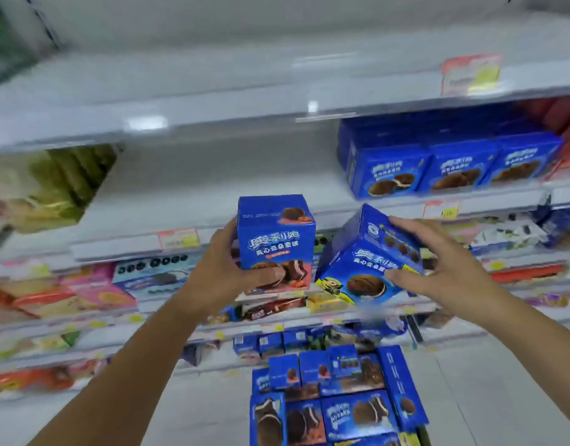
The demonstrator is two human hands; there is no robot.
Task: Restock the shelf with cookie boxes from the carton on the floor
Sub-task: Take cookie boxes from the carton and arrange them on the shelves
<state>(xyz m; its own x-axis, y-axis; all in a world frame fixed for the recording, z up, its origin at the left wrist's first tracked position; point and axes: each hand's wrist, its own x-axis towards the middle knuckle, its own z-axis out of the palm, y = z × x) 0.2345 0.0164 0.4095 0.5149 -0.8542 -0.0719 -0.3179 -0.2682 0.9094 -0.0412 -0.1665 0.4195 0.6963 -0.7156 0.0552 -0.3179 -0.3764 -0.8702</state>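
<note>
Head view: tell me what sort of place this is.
Most likely a supermarket snack aisle: tiered white shelves, price tags on their front edges, and faced-out blue cookie boxes. The left hand holds an upright box, the right hand a tilted box.

Bare shelf [213, 188] stretch lies open between green packs [52, 181] and blue boxes [438, 162]

Both arms extend forward, left hand [224, 268] and right hand [449, 268] each gripping.
</note>
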